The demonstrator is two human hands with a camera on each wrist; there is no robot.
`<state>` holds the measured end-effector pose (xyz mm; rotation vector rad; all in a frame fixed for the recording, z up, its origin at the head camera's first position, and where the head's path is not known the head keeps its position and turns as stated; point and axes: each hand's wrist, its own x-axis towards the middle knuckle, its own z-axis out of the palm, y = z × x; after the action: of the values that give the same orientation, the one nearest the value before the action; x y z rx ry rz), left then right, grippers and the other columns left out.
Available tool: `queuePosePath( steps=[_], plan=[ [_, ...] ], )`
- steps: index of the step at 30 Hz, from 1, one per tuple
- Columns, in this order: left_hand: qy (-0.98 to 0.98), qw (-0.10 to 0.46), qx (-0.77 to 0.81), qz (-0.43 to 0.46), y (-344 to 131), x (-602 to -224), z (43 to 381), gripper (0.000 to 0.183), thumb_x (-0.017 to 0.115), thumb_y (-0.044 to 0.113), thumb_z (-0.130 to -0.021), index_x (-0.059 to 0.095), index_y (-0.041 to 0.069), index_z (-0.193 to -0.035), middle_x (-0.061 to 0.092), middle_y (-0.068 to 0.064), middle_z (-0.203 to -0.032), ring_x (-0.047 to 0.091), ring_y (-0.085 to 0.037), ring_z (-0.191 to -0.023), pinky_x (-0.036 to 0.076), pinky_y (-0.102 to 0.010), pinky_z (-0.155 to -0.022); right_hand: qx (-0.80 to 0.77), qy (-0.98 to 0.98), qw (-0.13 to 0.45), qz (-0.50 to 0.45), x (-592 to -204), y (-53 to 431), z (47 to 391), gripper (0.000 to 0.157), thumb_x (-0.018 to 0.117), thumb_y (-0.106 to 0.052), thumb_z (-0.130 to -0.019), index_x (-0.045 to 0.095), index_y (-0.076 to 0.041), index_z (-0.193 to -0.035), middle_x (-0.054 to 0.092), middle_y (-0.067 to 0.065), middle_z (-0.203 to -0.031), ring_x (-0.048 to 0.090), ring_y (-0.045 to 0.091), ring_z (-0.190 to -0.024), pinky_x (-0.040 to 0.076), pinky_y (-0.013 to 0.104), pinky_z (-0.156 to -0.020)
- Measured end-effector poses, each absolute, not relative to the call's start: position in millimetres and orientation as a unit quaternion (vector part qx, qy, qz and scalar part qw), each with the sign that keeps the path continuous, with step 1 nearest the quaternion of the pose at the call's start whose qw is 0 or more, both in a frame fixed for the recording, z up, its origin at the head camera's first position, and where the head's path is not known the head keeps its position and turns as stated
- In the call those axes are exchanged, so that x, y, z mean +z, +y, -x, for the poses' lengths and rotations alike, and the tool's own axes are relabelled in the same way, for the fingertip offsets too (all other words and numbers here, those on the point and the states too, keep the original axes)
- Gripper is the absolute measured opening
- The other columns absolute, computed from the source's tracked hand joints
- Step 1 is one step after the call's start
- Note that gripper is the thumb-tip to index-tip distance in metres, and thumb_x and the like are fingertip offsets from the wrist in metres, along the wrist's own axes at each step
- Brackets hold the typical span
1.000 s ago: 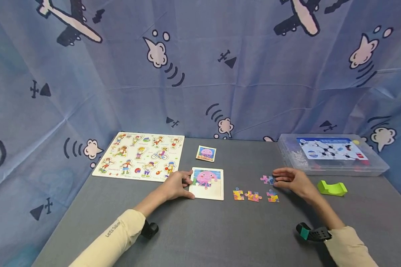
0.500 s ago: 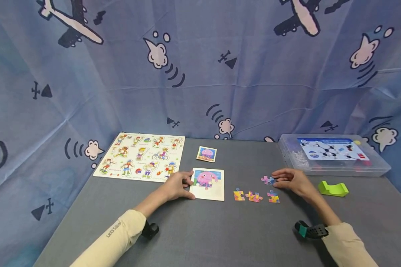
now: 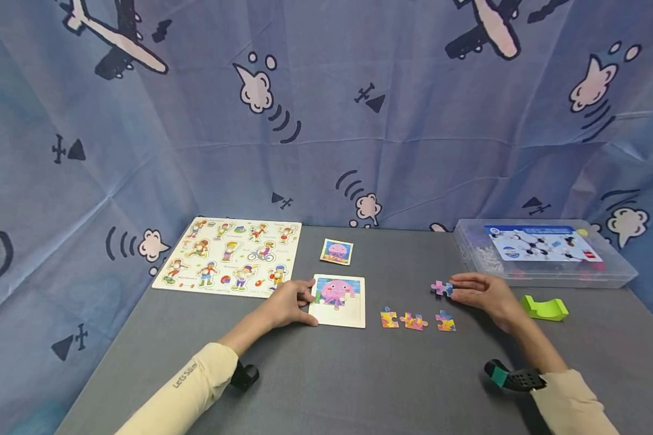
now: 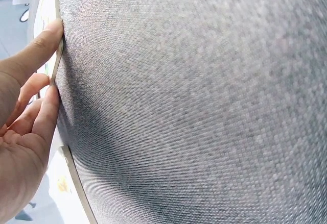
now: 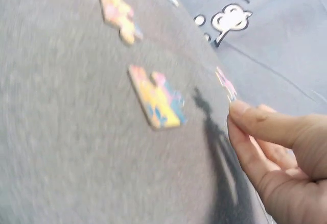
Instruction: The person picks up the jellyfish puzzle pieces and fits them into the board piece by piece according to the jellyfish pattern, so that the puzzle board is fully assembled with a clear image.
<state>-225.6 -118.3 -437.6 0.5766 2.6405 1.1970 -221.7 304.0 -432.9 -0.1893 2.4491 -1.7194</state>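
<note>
My right hand (image 3: 487, 299) pinches a pink and blue puzzle piece (image 3: 441, 288) between thumb and fingertips. In the right wrist view the piece is raised, its shadow falling apart from it on the table. With thumb and bent fingers, my left hand (image 3: 285, 304) holds the left edge of a square puzzle board (image 3: 338, 318), which lies flat with part of a pink octopus picture filled in. Between the hands lie three pieces: a yellow one (image 3: 389, 318), a pink and yellow one (image 3: 413, 321) and a blue and yellow one (image 3: 445, 321).
A small octopus picture card (image 3: 336, 251) lies behind the board. To the left is a large board of sports figures (image 3: 212, 254). A clear plastic case (image 3: 544, 254) stands at the back right, and a green curved block (image 3: 544, 309) sits in front of it.
My right hand has lifted the pink and blue puzzle piece from the table and shifted slightly right with it. My left hand has stayed at the board's edge.
</note>
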Motion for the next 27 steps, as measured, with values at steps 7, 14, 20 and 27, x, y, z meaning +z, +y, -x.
queuePosePath(
  steps=[7,14,20,27],
  plan=[
    [0.890,0.096,0.402,-0.195,-118,-435,224,0.031,0.089,0.007,-0.063,0.069,-0.001,-0.086,0.050,-0.020,-0.138,0.061,-0.028,-0.111,0.055,-0.022,-0.080,-0.647,0.753,0.120,-0.008,-426,299,218,0.047,0.071,-0.003,-0.085,0.052,0.008,-0.126,0.068,-0.014,-0.101,0.064,0.001,-0.091,0.056,0.023,-0.078],
    [0.891,0.104,0.396,-0.193,-117,-435,224,0.033,0.089,0.008,-0.064,0.070,-0.002,-0.089,0.048,-0.019,-0.140,0.060,-0.028,-0.112,0.055,-0.023,-0.082,-0.662,0.736,0.140,-0.025,-421,296,216,0.046,0.071,-0.001,-0.085,0.052,0.005,-0.127,0.067,-0.013,-0.101,0.065,0.003,-0.091,0.056,0.026,-0.080],
    [0.894,0.104,0.392,-0.192,-117,-433,224,0.034,0.089,0.008,-0.064,0.070,-0.002,-0.091,0.048,-0.018,-0.140,0.059,-0.028,-0.114,0.055,-0.023,-0.082,-0.665,0.732,0.146,-0.020,-417,294,212,0.047,0.070,-0.001,-0.085,0.052,0.005,-0.127,0.067,-0.012,-0.102,0.065,0.004,-0.092,0.056,0.026,-0.083],
    [0.896,0.100,0.387,-0.193,-117,-435,224,0.030,0.089,0.009,-0.064,0.070,0.000,-0.085,0.049,-0.019,-0.140,0.057,-0.030,-0.117,0.055,-0.022,-0.082,-0.668,0.729,0.153,-0.001,-414,289,208,0.040,0.069,-0.001,-0.087,0.055,0.003,-0.124,0.067,-0.011,-0.105,0.064,0.005,-0.095,0.055,0.027,-0.084]
  ],
)
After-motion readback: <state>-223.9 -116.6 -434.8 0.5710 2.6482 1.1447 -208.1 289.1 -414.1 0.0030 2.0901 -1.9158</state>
